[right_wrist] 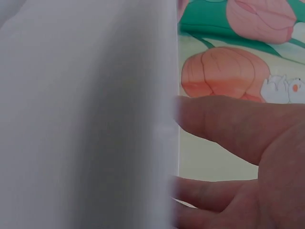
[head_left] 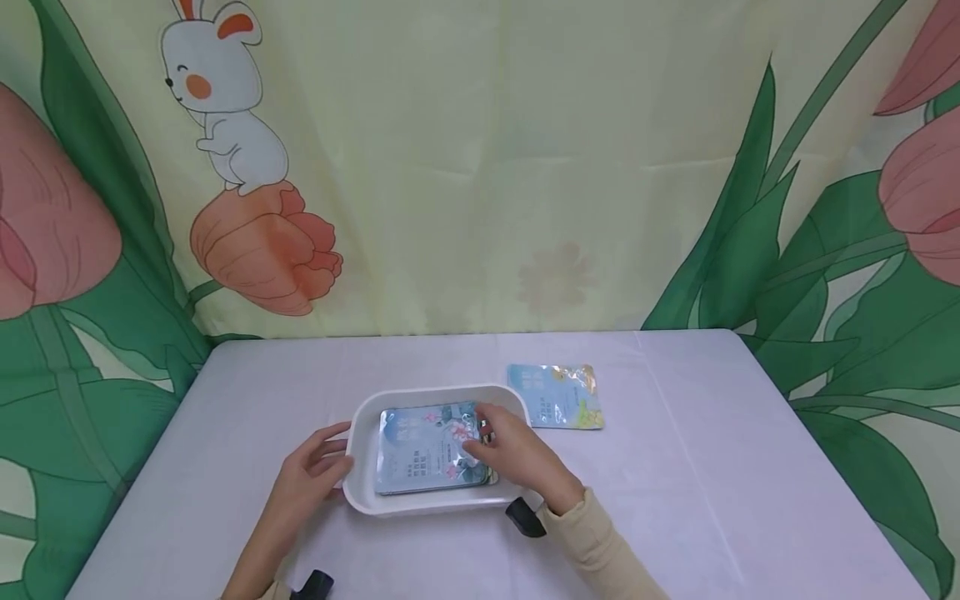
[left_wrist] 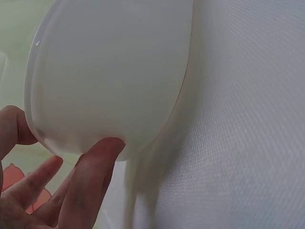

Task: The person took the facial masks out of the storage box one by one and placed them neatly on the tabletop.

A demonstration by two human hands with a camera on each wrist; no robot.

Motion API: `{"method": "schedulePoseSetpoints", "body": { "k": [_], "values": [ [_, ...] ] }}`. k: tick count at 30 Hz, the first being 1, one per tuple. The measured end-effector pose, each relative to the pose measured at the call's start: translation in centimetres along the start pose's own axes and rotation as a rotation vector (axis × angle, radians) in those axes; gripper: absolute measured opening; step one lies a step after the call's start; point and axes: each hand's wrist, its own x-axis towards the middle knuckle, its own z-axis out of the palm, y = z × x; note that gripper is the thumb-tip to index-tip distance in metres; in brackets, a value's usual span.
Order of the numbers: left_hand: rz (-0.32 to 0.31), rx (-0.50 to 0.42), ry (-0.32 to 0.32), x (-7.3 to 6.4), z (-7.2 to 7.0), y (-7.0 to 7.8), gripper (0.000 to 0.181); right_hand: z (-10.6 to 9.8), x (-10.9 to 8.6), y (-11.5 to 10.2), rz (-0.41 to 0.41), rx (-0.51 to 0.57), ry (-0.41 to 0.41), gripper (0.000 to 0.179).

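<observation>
A white rectangular tray [head_left: 442,505] sits on the table, with a stack of shiny blue sheet mask packets [head_left: 420,446] printed with pink flowers inside it. My left hand [head_left: 311,467] touches the outer left end of the tray; in the left wrist view its relaxed, spread fingers [left_wrist: 90,176] rest along the white wall. Reaching over the tray's right side, my right hand [head_left: 521,450] pinches the right edge of the top packet. In the right wrist view, the tray wall [right_wrist: 119,119] hides the packets and the fingertips.
Another blue packet [head_left: 555,397], with yellow and green print, lies on the table just behind the tray's right corner. A white cloth covers the table [head_left: 675,500]. Behind it hangs a curtain [head_left: 465,167] printed with a rabbit and tulips.
</observation>
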Motion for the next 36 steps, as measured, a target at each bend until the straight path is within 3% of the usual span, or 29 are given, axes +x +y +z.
{"method": "schedulePoseSetpoints", "body": {
  "k": [8,24,32,36],
  "values": [
    [0.009,-0.009,0.007,0.0,0.1,0.1,0.052,0.2,0.0,0.1,0.031,-0.028,-0.024,0.061],
    [0.018,-0.03,-0.006,0.1,0.0,-0.2,0.052,1.0,0.0,0.0,0.083,-0.065,0.014,0.061],
    [0.013,-0.009,0.008,0.2,0.1,-0.2,0.051,1.6,0.2,0.4,0.027,-0.012,0.041,0.063],
    [0.005,-0.018,0.005,0.1,0.1,-0.2,0.052,2.0,0.5,0.5,0.004,-0.007,0.042,0.051]
  ]
}}
